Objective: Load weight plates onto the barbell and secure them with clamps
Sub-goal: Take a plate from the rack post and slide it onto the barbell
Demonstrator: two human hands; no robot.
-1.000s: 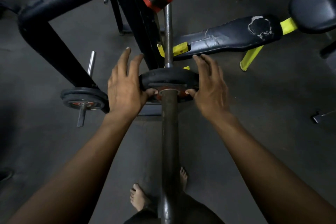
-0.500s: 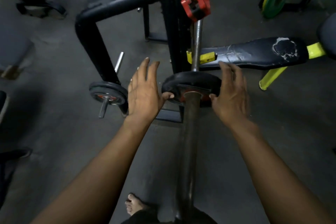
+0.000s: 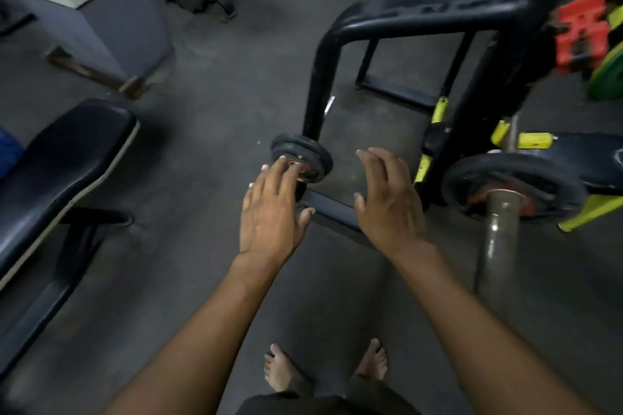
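A black weight plate (image 3: 515,175) sits on the barbell sleeve (image 3: 499,232) at the right, nobody touching it. A second small black plate (image 3: 308,153) hangs on a peg of the black rack (image 3: 428,13), low at centre. My left hand (image 3: 273,212) is open with its fingertips at that plate's face. My right hand (image 3: 387,202) hovers open between the two plates, holding nothing. A red clamp (image 3: 581,34) sits high on the rack upright at the right.
A black padded bench (image 3: 57,158) stands at the left. Another black and yellow bench (image 3: 573,155) lies behind the barbell. A green plate (image 3: 610,77) leans at the right edge. My bare feet (image 3: 283,371) stand on the grey floor.
Both hands have let go of the plate on the barbell and moved left toward the small plate on the rack peg. The view has swung left.
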